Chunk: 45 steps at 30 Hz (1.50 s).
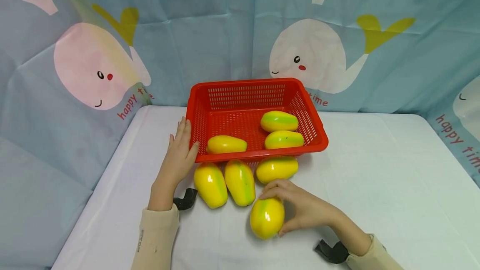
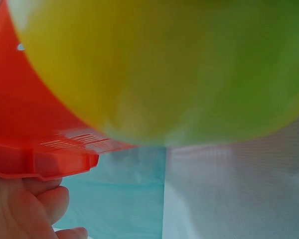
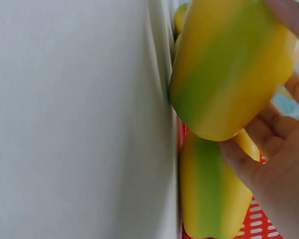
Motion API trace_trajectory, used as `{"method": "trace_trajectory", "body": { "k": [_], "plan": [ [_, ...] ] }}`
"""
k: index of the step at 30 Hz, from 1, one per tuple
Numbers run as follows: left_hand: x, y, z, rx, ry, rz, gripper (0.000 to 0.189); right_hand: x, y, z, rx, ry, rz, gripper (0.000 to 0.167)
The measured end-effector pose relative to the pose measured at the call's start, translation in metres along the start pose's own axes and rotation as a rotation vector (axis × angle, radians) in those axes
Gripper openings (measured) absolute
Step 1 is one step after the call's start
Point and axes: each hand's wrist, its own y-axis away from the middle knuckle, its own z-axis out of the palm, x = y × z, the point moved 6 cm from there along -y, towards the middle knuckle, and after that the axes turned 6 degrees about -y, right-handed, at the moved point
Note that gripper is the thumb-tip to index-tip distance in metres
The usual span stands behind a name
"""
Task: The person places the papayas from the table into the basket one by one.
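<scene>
My right hand (image 1: 305, 205) holds a yellow-green papaya (image 1: 267, 218) low over the table, fingers on its far side and thumb at its near side. In the right wrist view the same papaya (image 3: 229, 64) has the thumb and fingers around it. The left hand (image 1: 178, 153) rests against the left side of a red basket (image 1: 258, 153), fingers extended along the rim. Three papayas lie inside: one at the front left (image 1: 226, 144), two at the right (image 1: 279, 121). In front of the basket are three more papayas (image 1: 240, 182). A papaya (image 2: 164, 69) fills much of the left wrist view.
A white cloth (image 1: 378, 178) covers the table. Behind it hangs a blue curtain (image 1: 210, 49) printed with whales. Black wrist mounts (image 1: 331, 252) show at both sleeves. The basket stands near the table's back edge.
</scene>
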Motion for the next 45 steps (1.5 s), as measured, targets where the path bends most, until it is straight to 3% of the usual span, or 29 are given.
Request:
{"method": "trace_trajectory", "body": {
  "k": [14,21,45],
  "plan": [
    [-0.002,0.002,0.0,0.021,0.012,0.002,0.066,0.005,0.0,-0.002,0.023,-0.085,0.019,0.072],
    [-0.001,0.001,0.001,0.021,0.008,0.011,0.065,0.007,0.001,-0.004,0.043,-0.131,0.077,0.072],
    [0.0,0.0,0.0,0.008,0.004,0.013,0.063,0.007,0.001,-0.012,0.083,-0.179,0.047,0.068]
  ]
}}
